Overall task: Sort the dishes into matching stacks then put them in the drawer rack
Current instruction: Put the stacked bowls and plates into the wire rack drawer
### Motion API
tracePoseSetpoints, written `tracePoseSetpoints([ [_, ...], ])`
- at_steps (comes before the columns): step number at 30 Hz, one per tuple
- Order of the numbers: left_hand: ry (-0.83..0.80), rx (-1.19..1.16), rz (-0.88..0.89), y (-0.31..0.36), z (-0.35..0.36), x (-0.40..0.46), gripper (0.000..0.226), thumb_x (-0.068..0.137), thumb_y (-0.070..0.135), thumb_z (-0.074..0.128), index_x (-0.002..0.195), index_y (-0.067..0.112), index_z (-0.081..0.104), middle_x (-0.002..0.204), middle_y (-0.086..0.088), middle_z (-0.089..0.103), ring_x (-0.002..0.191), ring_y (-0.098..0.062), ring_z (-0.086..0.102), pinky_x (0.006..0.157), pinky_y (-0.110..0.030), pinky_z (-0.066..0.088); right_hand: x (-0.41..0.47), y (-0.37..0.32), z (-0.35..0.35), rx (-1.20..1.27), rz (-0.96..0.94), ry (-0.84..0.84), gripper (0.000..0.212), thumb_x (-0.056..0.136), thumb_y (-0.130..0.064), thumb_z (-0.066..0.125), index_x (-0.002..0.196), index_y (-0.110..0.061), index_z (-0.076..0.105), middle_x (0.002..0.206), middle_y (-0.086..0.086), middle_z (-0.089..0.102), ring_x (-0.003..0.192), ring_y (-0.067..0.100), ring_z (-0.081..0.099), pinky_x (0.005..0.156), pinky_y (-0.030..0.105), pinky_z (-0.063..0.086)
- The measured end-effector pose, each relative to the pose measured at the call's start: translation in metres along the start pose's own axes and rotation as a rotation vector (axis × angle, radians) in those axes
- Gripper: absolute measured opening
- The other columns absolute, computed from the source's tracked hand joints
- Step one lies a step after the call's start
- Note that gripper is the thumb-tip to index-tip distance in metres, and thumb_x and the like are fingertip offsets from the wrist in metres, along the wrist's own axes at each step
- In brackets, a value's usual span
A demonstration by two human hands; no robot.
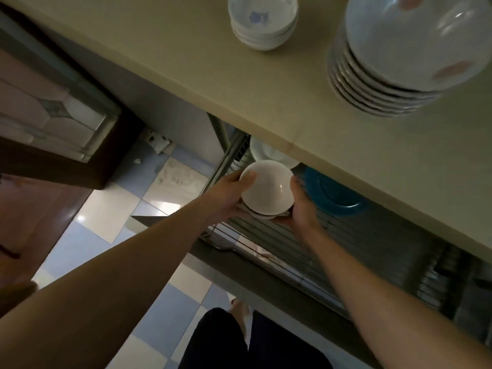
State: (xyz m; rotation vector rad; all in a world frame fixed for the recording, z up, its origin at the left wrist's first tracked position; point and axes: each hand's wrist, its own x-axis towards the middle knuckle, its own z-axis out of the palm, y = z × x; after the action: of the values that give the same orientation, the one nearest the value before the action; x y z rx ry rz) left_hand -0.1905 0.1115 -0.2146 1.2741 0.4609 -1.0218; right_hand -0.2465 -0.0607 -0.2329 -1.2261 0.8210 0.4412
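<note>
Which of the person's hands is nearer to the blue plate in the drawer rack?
Right. The right hand holds the stack of white bowls directly beside the blue plate; the left hand grips the stack's far side.

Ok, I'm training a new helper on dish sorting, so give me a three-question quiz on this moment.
1. True or false: both hands hold the white bowl stack.
2. Which dish sits in the drawer rack right of that stack? A) blue plate B) red cup
3. How many bowl stacks remain on the countertop?

Key: 1 true, left hand and right hand; 2 A, blue plate; 3 two, and.
</note>
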Motion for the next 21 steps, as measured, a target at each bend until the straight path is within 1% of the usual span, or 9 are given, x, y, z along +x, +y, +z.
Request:
tracePoseSetpoints([
  [2,-0.013,-0.063,-0.007,-0.003,-0.011,0.017,0.034,0.095,0.043,0.062,0.126,0.029,0.065,0.120,-0.010,0.068,0.099,-0.034,0.074,0.088,-0.065,0.054,0.021,0.003,0.003,0.000,0.034,-0.005,0.049,0.103,-0.055,0.042,0.143,-0.028,0.046,0.131,0.012,0.056,0.108,0.028,0.063,0.058,0.034,0.062],
  [4,0.002,-0.125,-0.005,-0.010,-0.019,0.031,0.021,0.101,0.038,0.055,0.115,0.030,0.070,0.109,-0.009,0.073,0.089,-0.030,0.077,0.099,-0.073,0.042,0.041,0.008,0.006,-0.041,0.057,-0.032,0.050,0.103,-0.056,0.042,0.144,-0.027,0.046,0.135,0.014,0.056,0.112,0.031,0.062,0.068,0.040,0.063],
  [6,0.086,-0.158,-0.016,-0.013,-0.020,0.041,0.024,0.100,0.040,0.057,0.120,0.028,0.064,0.121,-0.013,0.063,0.094,-0.033,0.075,0.096,-0.073,0.047,0.057,0.010,0.008,-0.076,0.064,-0.060,0.050,0.103,-0.055,0.041,0.145,-0.028,0.046,0.135,0.014,0.056,0.110,0.029,0.062,0.064,0.036,0.062],
  [9,0.162,-0.237,-0.013,-0.016,-0.020,0.052,0.041,0.098,0.041,0.060,0.136,0.024,0.057,0.136,-0.015,0.051,0.118,-0.045,0.060,0.093,-0.070,0.051,0.080,0.007,0.013,-0.085,0.066,-0.089,0.050,0.104,-0.053,0.040,0.146,-0.027,0.046,0.132,0.013,0.056,0.109,0.028,0.061,0.057,0.029,0.060],
  [10,0.180,-0.246,-0.005,-0.017,-0.020,0.054,0.046,0.099,0.041,0.059,0.140,0.023,0.054,0.137,-0.015,0.050,0.120,-0.045,0.058,0.092,-0.068,0.052,0.086,0.005,0.014,-0.087,0.064,-0.095,0.046,0.104,-0.052,0.041,0.142,-0.028,0.048,0.131,0.012,0.057,0.108,0.027,0.061,0.059,0.031,0.061],
  [13,0.243,-0.257,0.038,-0.020,-0.018,0.062,0.050,0.100,0.043,0.056,0.145,0.022,0.049,0.137,-0.014,0.050,0.118,-0.041,0.058,0.089,-0.061,0.057,0.101,0.004,0.016,-0.095,0.063,-0.096,0.036,0.102,-0.051,0.044,0.132,-0.031,0.050,0.130,0.013,0.058,0.113,0.030,0.060,0.084,0.046,0.061],
  [14,0.263,-0.260,0.051,-0.022,-0.016,0.064,0.051,0.100,0.043,0.055,0.146,0.022,0.049,0.138,-0.015,0.049,0.119,-0.041,0.057,0.089,-0.061,0.057,0.104,0.004,0.016,-0.096,0.066,-0.095,0.035,0.102,-0.050,0.046,0.131,-0.031,0.051,0.131,0.013,0.058,0.114,0.030,0.060,0.087,0.046,0.059],
  [19,0.326,-0.245,0.076,-0.029,-0.011,0.070,0.055,0.097,0.049,0.056,0.146,0.026,0.048,0.137,-0.014,0.049,0.120,-0.042,0.056,0.089,-0.061,0.057,0.108,0.005,0.016,-0.106,0.052,-0.117,0.032,0.103,-0.048,0.045,0.130,-0.033,0.051,0.129,0.011,0.059,0.112,0.027,0.060,0.071,0.035,0.056],
  [21,0.349,-0.215,0.084,-0.026,-0.006,0.070,0.054,0.097,0.052,0.056,0.145,0.028,0.048,0.133,-0.011,0.052,0.116,-0.039,0.058,0.089,-0.059,0.058,0.109,0.006,0.016,-0.114,0.042,-0.111,0.032,0.104,-0.048,0.043,0.131,-0.032,0.050,0.129,0.012,0.059,0.111,0.026,0.060,0.070,0.034,0.056],
])
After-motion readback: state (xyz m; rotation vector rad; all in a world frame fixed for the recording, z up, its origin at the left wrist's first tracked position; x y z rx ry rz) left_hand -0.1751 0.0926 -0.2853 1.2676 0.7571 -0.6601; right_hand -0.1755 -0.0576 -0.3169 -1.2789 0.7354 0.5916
